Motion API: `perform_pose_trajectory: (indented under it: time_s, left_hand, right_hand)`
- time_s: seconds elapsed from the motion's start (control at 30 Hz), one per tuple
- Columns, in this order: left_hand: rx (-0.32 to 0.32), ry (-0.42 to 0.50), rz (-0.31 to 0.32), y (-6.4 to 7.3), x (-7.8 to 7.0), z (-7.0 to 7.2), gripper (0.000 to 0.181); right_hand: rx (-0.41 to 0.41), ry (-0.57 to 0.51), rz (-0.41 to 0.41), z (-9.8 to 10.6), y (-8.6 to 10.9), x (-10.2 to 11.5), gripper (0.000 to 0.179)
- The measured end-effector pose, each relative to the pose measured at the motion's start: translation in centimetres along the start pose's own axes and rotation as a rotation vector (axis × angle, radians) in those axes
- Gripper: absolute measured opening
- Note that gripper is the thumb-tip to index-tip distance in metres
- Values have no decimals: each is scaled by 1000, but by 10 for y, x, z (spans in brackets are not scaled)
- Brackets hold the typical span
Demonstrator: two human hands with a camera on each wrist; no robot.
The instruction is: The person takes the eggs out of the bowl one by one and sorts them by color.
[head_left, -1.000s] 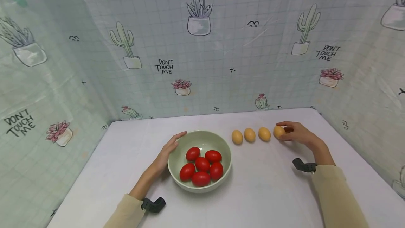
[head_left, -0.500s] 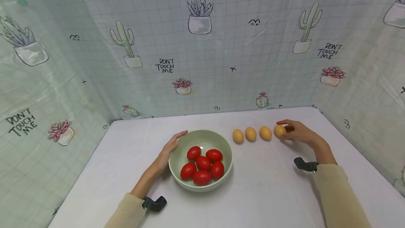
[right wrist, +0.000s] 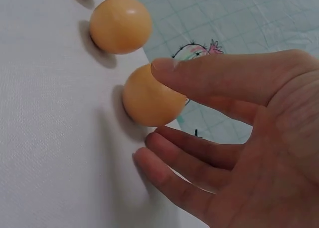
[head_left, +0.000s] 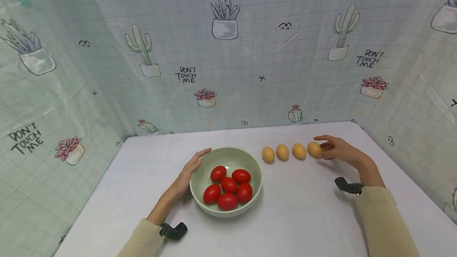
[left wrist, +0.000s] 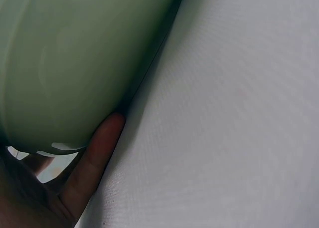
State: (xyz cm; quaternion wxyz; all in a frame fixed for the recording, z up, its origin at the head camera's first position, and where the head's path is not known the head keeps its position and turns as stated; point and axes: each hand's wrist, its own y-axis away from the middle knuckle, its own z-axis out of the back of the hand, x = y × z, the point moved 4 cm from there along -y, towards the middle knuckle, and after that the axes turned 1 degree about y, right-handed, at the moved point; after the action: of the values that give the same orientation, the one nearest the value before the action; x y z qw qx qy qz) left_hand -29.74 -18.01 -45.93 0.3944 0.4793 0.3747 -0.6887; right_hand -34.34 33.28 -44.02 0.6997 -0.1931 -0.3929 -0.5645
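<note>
In the head view, my left hand (head_left: 187,173) rests against the left side of a pale green bowl (head_left: 255,169), its fingers straight along the outer wall. The left wrist view shows one straight finger (left wrist: 97,153) touching the bowl low down, near the tabletop. Inside the bowl lie several red eggs (head_left: 229,185). My right hand (head_left: 339,150) is at the right end of a row of yellowish-brown eggs, beside the last egg (head_left: 313,149). Its fingers are spread loosely, and the thumb (right wrist: 199,81) overlaps that egg in the right wrist view; the other fingertips stand apart from it.
Left of the last egg, more eggs line up: one beside it (head_left: 299,151), then another (head_left: 282,152), then the leftmost (head_left: 268,154). All stand on a white table (head_left: 285,217), right of the bowl. A plant-printed curtain (head_left: 242,62) surrounds the back and sides.
The rightmost egg has shifted slightly left, nearer its neighbour. My right hand has loosened around it and drawn a little to the right. The left hand and bowl stay put.
</note>
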Motion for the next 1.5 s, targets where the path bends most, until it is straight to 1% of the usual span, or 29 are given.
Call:
perform_pose_trajectory:
  time_s: [0.1,0.4,0.5,0.7,0.83,1.0,1.17,1.33,1.5]
  left_hand:
    - [-3,2,0,0,0,0,52]
    - [-8,4,-4,0,1,0,51]
    - [-6,6,-9,0,1,0,52]
    - [-4,9,-15,0,1,0,52]
    - [-4,8,-18,0,1,-1,52]
    - [-8,3,-12,-1,1,-1,52]
    - [-12,-5,-1,-1,1,-1,52]
    - [-11,-12,2,-2,1,-1,52]
    - [-6,-9,-5,-3,1,-1,52]
  right_hand:
    - [8,-10,12,1,-1,-1,72]
    - [0,18,43,-1,-5,3,61]
    - [5,20,42,-1,-6,3,58]
    - [11,38,48,0,-5,6,59]
    - [13,79,68,2,-2,12,62]
    - [-27,166,66,7,4,24,66]
    - [-79,204,75,12,8,38,65]
    - [-126,220,113,14,11,53,62]
    - [-149,194,161,11,16,76,59]
